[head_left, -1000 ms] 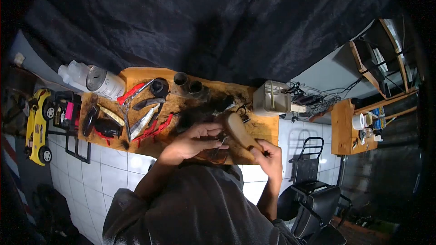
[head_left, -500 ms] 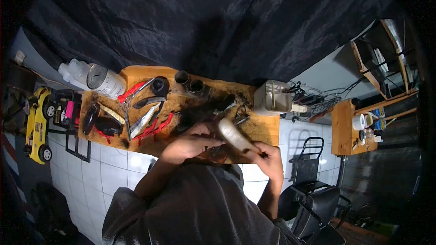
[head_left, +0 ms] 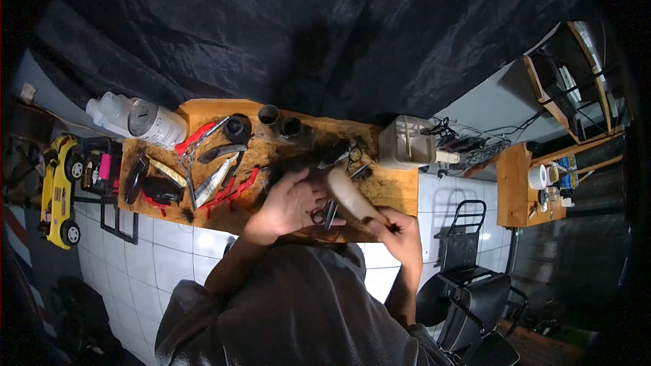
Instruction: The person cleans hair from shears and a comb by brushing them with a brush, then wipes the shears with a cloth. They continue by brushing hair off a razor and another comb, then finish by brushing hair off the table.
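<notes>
My right hand [head_left: 400,234] is closed on the handle end of a pale-bristled brush [head_left: 352,198], which slants up and left over the front of the wooden table [head_left: 391,193]. Left of the brush, my left hand [head_left: 291,207] has its fingers spread, palm partly showing. Against its fingertips is a pair of dark scissors [head_left: 325,214]; whether the fingers grip them I cannot make out. Dark hair clippings lie on the wood beyond my hands, with another pair of scissors [head_left: 354,156] among them.
Red-handled tools [head_left: 196,135], clippers [head_left: 161,190], a white can [head_left: 159,124] and two dark cups [head_left: 269,115] stand or lie at the left and back. A pale container [head_left: 407,146] is at the right end. A black chair [head_left: 475,298] stands beyond the table's right side.
My left hand has opened and turned, its fingers now spread upward. The scissors beside it now show clearly. The brush has shifted slightly, still in my right hand.
</notes>
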Available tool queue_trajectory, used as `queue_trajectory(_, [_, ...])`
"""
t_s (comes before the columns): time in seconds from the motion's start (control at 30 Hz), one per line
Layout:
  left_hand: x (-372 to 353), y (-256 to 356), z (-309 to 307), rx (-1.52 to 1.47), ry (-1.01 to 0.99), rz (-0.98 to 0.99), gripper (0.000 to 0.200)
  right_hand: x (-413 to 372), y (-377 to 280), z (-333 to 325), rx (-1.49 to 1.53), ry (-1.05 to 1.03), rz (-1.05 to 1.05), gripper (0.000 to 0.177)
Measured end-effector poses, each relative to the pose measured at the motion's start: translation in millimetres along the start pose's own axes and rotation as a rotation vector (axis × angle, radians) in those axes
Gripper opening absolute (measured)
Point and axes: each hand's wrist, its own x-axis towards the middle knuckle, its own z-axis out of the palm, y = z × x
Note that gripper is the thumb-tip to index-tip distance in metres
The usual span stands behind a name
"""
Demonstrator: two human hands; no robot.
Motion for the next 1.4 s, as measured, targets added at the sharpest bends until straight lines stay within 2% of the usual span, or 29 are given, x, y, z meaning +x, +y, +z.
queue_trajectory(0.07, [-2.1, 1.4, -7.1, -0.123, 0.007, -0.068, 0.063, 7.5, 5.0, 0.7, 0.101, 0.202, -0.102, 0.02])
queue_trajectory(0.1, [-0.6, 9.4, 21.9, 0.197, 0.183, -0.131, 0.053, 10.5, 4.0, -2.1, 0.069, 0.259, -0.133, 0.016])
queue_trajectory(0.2, [-5.2, 2.8, 13.0, 0.29, -0.025, 0.047, 0.046, 9.7, -6.4, -12.6, 0.047, 0.404, -0.125, 0.017])
queue_trajectory(0.23, [-5.0, -0.3, 17.0, 0.351, 0.024, 0.097, 0.057, 9.6, -4.7, -15.1, 0.132, 0.373, -0.13, 0.016])
queue_trajectory(0.33, [2.5, 0.7, 6.1, 0.054, 0.085, 0.028, 0.076, 6.0, -8.2, -11.8, 0.265, 0.299, -0.148, 0.015])
queue_trajectory(0.37, [4.0, 1.6, 3.7, -0.011, 0.047, 0.02, 0.081, 5.7, -9.4, -8.3, 0.275, 0.288, -0.16, 0.013])
queue_trajectory(0.47, [6.2, 7.6, 5.6, -0.17, -0.035, 0.058, 0.097, 7.6, -10.9, 1.4, 0.141, 0.159, -0.12, 0.018])
queue_trajectory(0.5, [7.5, 10.5, 14.6, -0.198, -0.048, 0.11, 0.1, 5.7, -10.8, 0.0, 0.079, 0.04, -0.028, 0.021])
queue_trajectory(0.53, [8.8, 14.3, 19.6, -0.226, -0.06, 0.162, 0.104, 4.7, -10.9, -0.7, 0.051, -0.067, -0.05, 0.019])
queue_trajectory(0.6, [7.5, 21.7, 17.6, -0.183, -0.057, 0.19, 0.106, 0.6, -9.8, -2.4, -0.01, -0.281, -0.085, 0.013])
queue_trajectory(0.73, [0.7, 26.7, 12.4, -0.154, 0.003, 0.131, 0.107, -1.0, -8.9, -13.9, 0.012, -0.295, -0.17, 0.013])
queue_trajectory(0.77, [-0.6, 26.1, 9.4, -0.16, 0.014, 0.099, 0.107, 0.9, -1.4, -16.8, 0.081, -0.273, -0.133, 0.018])
queue_trajectory(0.8, [-0.9, 25.3, 6.8, -0.164, 0.023, 0.067, 0.107, 2.4, -4.0, -16.4, 0.152, -0.202, -0.13, 0.016])
queue_trajectory(0.83, [0.8, 19.0, 5.3, -0.296, -0.024, 0.064, 0.108, 4.3, -10.7, -11.4, 0.232, -0.078, -0.091, 0.015])
queue_trajectory(0.87, [1.6, 17.0, 3.3, -0.287, -0.057, 0.063, 0.109, 6.2, -17.9, -6.4, 0.311, 0.047, -0.053, 0.015])
queue_trajectory(0.97, [2.8, 14.8, 5.4, -0.285, -0.101, 0.087, 0.109, 16.5, 3.5, 0.4, 0.142, 0.04, -0.089, 0.018])
queue_trajectory(1.07, [3.6, 20.4, 17.3, -0.255, -0.048, 0.154, 0.108, 8.6, -3.2, -1.0, 0.067, -0.325, -0.109, 0.014])
queue_trajectory(1.13, [2.7, 22.8, 9.2, -0.145, -0.033, 0.169, 0.106, 7.7, -1.7, -7.2, -0.002, -0.432, -0.159, 0.019])
queue_trajectory(1.2, [2.8, 21.9, 5.9, -0.233, -0.042, 0.131, 0.107, 5.5, -3.2, -15.5, 0.002, -0.496, -0.178, 0.019])
queue_trajectory(1.27, [2.8, 20.8, 6.0, -0.253, -0.056, 0.113, 0.109, 3.7, 0.0, -16.5, 0.073, -0.369, -0.085, 0.022])
queue_trajectory(1.37, [0.6, 17.6, 8.6, -0.234, 0.109, 0.031, 0.107, 6.7, 2.7, -8.1, 0.188, -0.105, -0.022, 0.019])
queue_trajectory(1.4, [1.2, 17.0, 10.2, -0.221, 0.103, 0.034, 0.106, 9.6, -2.9, -1.9, 0.193, -0.039, 0.009, 0.02])
